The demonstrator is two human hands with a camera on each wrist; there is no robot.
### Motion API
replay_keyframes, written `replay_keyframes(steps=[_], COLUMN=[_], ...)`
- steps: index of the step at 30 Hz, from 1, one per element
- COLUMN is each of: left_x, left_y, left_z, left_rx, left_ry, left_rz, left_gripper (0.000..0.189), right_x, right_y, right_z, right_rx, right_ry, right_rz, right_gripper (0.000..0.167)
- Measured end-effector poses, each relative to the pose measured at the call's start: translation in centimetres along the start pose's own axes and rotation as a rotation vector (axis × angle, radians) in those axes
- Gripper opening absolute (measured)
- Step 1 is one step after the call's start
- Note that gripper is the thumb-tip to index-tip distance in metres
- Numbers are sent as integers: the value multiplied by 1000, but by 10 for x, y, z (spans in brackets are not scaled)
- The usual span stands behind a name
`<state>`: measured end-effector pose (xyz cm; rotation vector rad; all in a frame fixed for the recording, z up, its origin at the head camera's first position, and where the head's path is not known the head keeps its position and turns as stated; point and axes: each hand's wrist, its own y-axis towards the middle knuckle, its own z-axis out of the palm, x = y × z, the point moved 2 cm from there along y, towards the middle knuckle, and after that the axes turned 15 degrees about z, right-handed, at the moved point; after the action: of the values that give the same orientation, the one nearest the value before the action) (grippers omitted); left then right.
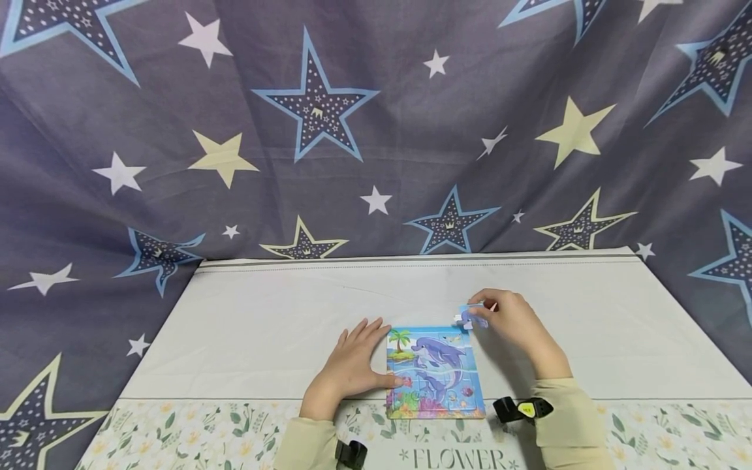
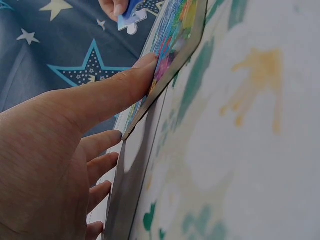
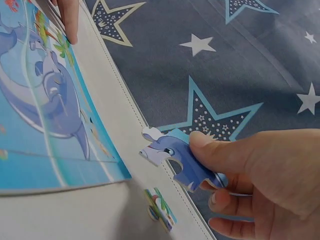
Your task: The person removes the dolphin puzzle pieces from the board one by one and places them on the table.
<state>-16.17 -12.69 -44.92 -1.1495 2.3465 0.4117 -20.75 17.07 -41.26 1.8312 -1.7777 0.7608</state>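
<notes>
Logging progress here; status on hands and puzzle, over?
Right hand pinches blue dolphin jigsaw piece. Left hand touches flat, colourful dolphin picture board. No obstruction visible.

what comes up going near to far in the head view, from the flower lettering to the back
FLOWER lettering → dolphin puzzle → held puzzle piece → starry curtain

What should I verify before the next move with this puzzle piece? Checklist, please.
1. Dolphin-head puzzle piece pinched in right hand: ok.
2. Its printed face visible: ok.
3. Left hand touching dolphin puzzle board: ok, at its left edge.
4. Piece seated on board: not ok, held clear of it.
5. Matching slot free: cannot tell.
6. All loose pieces placed: not ok, another puzzle piece lies on the tabletop.
</notes>
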Motion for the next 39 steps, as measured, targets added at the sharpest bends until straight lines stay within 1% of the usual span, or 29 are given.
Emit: replay_keyframes(steps=[4,10,13,20,26,33,39], left_x=[0,0,0,0,-1,-1,0], left_y=[-1,-7,-9,-7,-5,-1,-3], left_z=[0,2,3,4,2,0,1], left_rx=[-5,-3,-14,-6,-7,-9,-4], left_ry=[-4,-8,-17,-21,-20,-16,-11], left_rz=[0,-13,-10,-2,3,9,13], left_gripper=[101,102,102,102,101,101,101], right_x=[-4,-12,-16,-30,-37,-41,-43], right_y=[0,-1,-2,-6,-6,-4,-1], right_z=[-3,-4,-5,-13,-19,-23,-20], right_rx=[-24,-47,-70,-128,-192,-199,-214], right_ry=[-10,-21,-31,-40,-30,-14,-19], right_rz=[26,56,74,131,181,249,289], right_gripper=[14,12,13,20,24,24,22])
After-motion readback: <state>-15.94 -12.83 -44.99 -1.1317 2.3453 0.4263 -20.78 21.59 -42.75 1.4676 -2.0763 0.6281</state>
